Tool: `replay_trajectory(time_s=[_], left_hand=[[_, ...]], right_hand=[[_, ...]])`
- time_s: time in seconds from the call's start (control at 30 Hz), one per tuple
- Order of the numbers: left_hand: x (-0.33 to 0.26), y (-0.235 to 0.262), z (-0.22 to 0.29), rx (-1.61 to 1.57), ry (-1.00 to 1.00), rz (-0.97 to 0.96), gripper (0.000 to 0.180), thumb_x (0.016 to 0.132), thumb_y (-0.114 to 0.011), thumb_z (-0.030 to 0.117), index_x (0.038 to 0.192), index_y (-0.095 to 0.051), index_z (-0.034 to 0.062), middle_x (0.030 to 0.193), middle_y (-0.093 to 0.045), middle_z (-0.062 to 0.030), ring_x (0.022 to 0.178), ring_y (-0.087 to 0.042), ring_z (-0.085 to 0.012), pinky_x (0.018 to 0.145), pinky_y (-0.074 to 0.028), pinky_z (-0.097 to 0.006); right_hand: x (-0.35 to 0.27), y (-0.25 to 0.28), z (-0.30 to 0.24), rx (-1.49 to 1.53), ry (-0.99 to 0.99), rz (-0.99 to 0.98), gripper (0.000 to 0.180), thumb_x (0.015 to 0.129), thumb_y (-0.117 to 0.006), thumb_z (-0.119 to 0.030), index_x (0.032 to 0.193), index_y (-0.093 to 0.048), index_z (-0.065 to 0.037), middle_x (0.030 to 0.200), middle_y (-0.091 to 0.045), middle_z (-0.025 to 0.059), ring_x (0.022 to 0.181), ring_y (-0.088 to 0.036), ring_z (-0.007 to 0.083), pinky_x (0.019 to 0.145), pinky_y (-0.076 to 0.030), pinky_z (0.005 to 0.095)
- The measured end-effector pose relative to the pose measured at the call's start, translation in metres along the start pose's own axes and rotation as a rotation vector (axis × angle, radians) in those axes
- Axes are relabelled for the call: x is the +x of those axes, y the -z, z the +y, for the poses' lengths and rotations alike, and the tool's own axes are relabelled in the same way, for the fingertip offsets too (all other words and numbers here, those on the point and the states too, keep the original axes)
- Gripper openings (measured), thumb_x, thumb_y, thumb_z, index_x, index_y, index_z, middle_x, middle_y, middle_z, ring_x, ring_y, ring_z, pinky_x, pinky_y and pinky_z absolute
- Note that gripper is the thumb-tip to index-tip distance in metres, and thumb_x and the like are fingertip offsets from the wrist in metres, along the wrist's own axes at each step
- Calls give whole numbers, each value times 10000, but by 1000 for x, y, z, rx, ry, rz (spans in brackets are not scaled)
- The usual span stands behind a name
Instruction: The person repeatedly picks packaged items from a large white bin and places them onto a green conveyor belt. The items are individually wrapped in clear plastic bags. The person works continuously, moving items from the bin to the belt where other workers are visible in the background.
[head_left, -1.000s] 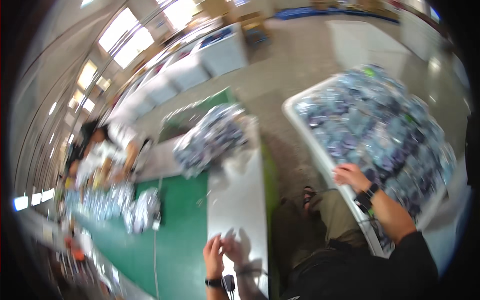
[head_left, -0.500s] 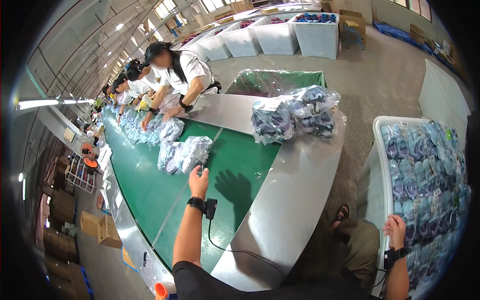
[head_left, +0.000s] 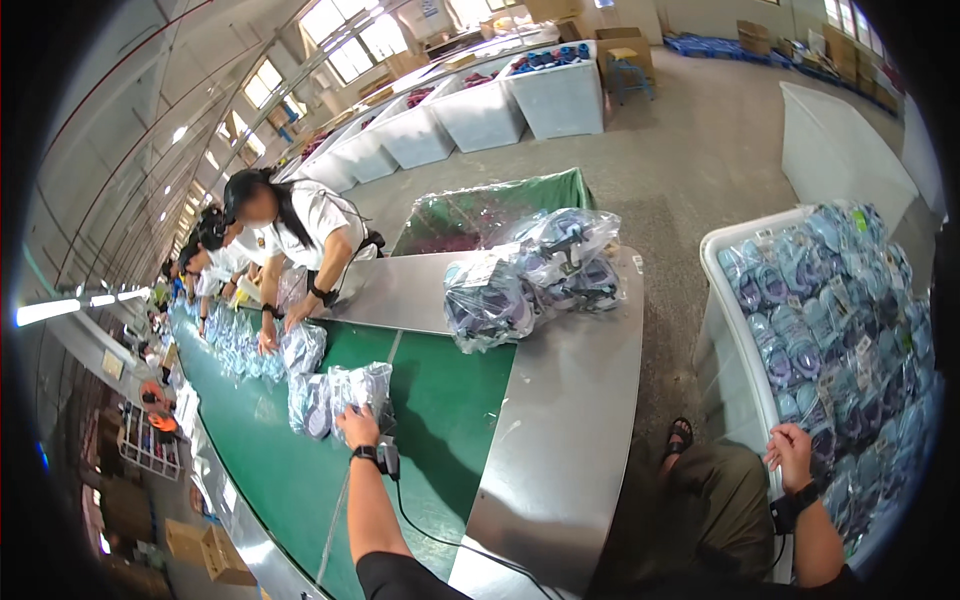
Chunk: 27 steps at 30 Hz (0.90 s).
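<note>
On the green conveyor belt (head_left: pixel 440 410), my left hand (head_left: pixel 358 427) is at the near edge of a clear plastic bag of light blue and purple shoes (head_left: pixel 375 385). Its fingers are bent against the plastic; the fingertips are partly hidden. My right hand (head_left: pixel 790 452) is at the inner rim of a white bin (head_left: pixel 712 300) on my right, fingers curled together with nothing visible in them. Bagged shoes (head_left: pixel 825 335) in rows fill that bin. More bagged shoes (head_left: pixel 490 300) are piled on the metal table edge (head_left: pixel 560 430).
Across the belt a co-worker (head_left: pixel 310 225) leans over, hands among a row of bagged shoes (head_left: pixel 235 345). Behind the table stands a green, plastic-lined container (head_left: pixel 540 200). White bins (head_left: pixel 555 100) of shoes line the back. A cable (head_left: pixel 430 525) trails from my left wrist.
My left hand has moved forward from short of the bagged shoes to touch them. My view has turned, shifting the scene leftward. The right hand stays at the bin rim.
</note>
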<state>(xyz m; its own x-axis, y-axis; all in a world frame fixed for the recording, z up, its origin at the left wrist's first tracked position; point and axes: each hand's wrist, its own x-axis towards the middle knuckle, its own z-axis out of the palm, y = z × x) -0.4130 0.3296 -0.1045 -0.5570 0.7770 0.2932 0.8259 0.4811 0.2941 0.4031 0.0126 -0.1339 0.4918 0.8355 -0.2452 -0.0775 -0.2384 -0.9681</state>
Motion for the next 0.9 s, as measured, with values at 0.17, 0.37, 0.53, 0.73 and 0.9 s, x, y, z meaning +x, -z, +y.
replay_trajectory(time_s=[0.17, 0.37, 0.53, 0.73, 0.9], left_hand=[[-86, 19, 23, -322, -144, 93, 471, 1002, -664, 320, 1285, -545, -37, 1317, -430, -301, 1115, -535, -438, 1000, -460, -481], [-171, 86, 60, -1715, 630, -349, 821, 990, -637, 557, 1572, -340, 60, 1591, -324, -164, 1426, -415, -391, 1101, -443, -552], [-192, 84, 64, -1815, 647, -515, 793, 980, -584, 637, 1535, -424, 93, 1518, -490, -160, 1343, -512, -372, 1102, -450, -557], [-221, 95, 77, -1910, 669, -481, 727, 1038, -401, 647, 1491, -486, 85, 1460, -567, -148, 1302, -564, -375, 1108, -466, -517], [-274, 138, 102, -1939, 380, -730, 651, 1076, -353, 584, 1489, -487, 98, 1450, -572, -131, 1292, -570, -357, 1073, -494, -517]], right_hand=[[-3, -2, -3, -2, 6, 9, 228, 1007, -613, -172, 1116, -633, 27, 821, -662, 78, 583, -666, 141, 448, -498, 243], [-3, 2, 2, 77, 14, -30, 217, 1004, -633, -176, 1124, -641, 5, 841, -667, 65, 616, -670, 126, 472, -507, 239], [1, 3, 11, 117, 54, -32, 191, 1011, -640, -165, 1126, -644, -13, 852, -661, 47, 622, -660, 110, 492, -507, 227], [4, 9, 19, 127, 93, -68, 218, 1017, -635, -178, 1149, -644, -5, 861, -662, 51, 647, -661, 109, 530, -517, 228], [2, 8, 7, 209, -39, -83, 216, 1019, -637, -200, 1132, -662, -18, 849, -671, 44, 649, -660, 114, 552, -524, 247]])
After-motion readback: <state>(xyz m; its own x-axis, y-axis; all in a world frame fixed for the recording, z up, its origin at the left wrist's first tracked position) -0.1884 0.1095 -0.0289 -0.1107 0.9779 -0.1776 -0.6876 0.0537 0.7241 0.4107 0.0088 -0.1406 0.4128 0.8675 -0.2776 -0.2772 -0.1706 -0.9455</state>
